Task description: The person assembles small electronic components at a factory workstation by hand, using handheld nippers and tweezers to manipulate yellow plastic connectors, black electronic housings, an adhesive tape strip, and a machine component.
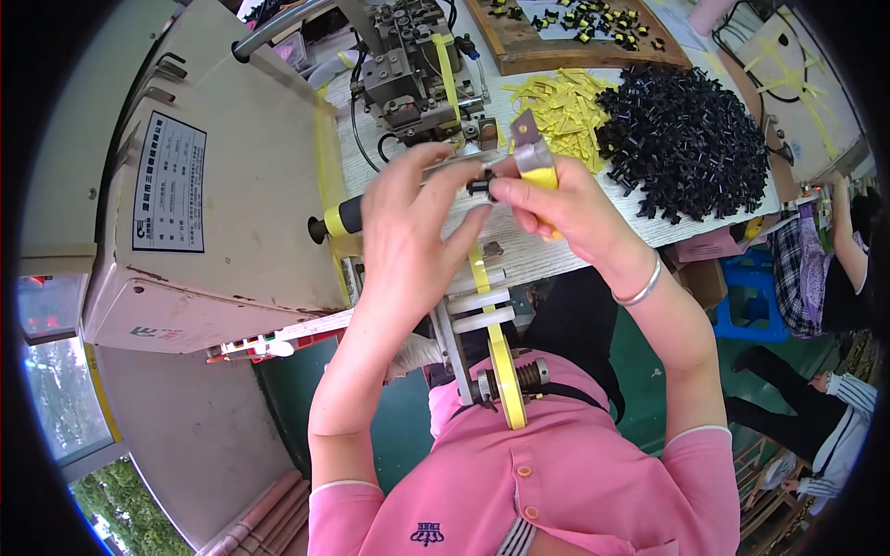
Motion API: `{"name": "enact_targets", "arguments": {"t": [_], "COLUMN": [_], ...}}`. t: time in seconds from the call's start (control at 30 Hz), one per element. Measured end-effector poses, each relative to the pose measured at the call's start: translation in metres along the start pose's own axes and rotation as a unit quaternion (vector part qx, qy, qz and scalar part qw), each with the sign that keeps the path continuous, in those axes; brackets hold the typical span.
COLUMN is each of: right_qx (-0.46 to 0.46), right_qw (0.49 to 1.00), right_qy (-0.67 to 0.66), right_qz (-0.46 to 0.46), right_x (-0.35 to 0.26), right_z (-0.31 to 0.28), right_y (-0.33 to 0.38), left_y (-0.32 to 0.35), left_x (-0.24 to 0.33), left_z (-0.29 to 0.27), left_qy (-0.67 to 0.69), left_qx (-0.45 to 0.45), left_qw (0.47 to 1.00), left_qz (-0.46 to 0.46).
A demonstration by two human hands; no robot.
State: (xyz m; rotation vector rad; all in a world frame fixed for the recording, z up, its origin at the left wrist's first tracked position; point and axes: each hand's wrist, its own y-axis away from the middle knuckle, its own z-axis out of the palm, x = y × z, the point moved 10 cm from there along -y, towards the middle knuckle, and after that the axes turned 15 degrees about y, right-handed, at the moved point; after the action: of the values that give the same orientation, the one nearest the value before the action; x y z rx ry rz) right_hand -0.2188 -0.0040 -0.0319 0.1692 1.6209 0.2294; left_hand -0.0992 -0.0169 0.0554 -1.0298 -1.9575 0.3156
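Observation:
My right hand (579,211) is closed around a yellow-wrapped tool (537,176) with a flat metal end pointing away from me. Between its thumb and forefinger it also pinches a small black plastic part (478,187). My left hand (408,227) hovers just left of that part, thumb and fingers apart; whether a fingertip touches the part I cannot tell. Beyond both hands stands a metal bench machine (403,79) with a yellow strip on it. Right of the machine lie a pile of yellow strips (564,111) and a large heap of black plastic parts (691,139).
A wooden tray (593,62) at the back holds black-and-yellow pieces. At left stands a big beige cabinet (222,185). A reel of yellow tape (505,380) on a bracket juts toward my body. Other people work at far right, near a blue stool (749,292).

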Motion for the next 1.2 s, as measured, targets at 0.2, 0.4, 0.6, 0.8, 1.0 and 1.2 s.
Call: {"name": "enact_targets", "arguments": {"t": [0.2,0.4,0.6,0.8,1.0,1.2], "right_qx": [0.041,-0.007,-0.012,-0.024,0.206,0.228], "right_qw": [0.997,0.998,0.996,0.987,0.859,0.935], "right_qy": [0.068,0.060,0.083,0.156,0.416,0.268], "right_qz": [0.002,-0.008,-0.029,-0.031,-0.217,-0.048], "right_x": [0.015,0.017,0.014,0.006,-0.076,-0.042], "right_z": [-0.003,0.006,0.011,0.010,-0.040,-0.061], "right_y": [-0.025,-0.026,-0.032,-0.035,-0.063,-0.127], "left_y": [0.009,0.007,0.004,0.000,-0.001,0.000], "left_x": [-0.053,-0.065,-0.062,-0.043,-0.046,-0.047], "left_z": [0.010,0.016,0.014,0.012,0.015,0.010], "left_qy": [-0.146,-0.141,-0.115,0.048,0.016,-0.001], "left_qx": [-0.090,-0.098,-0.104,-0.044,-0.065,-0.051], "left_qw": [0.981,0.978,0.976,0.997,0.994,0.996], "left_qz": [-0.096,-0.121,-0.152,-0.049,-0.083,-0.068]}}
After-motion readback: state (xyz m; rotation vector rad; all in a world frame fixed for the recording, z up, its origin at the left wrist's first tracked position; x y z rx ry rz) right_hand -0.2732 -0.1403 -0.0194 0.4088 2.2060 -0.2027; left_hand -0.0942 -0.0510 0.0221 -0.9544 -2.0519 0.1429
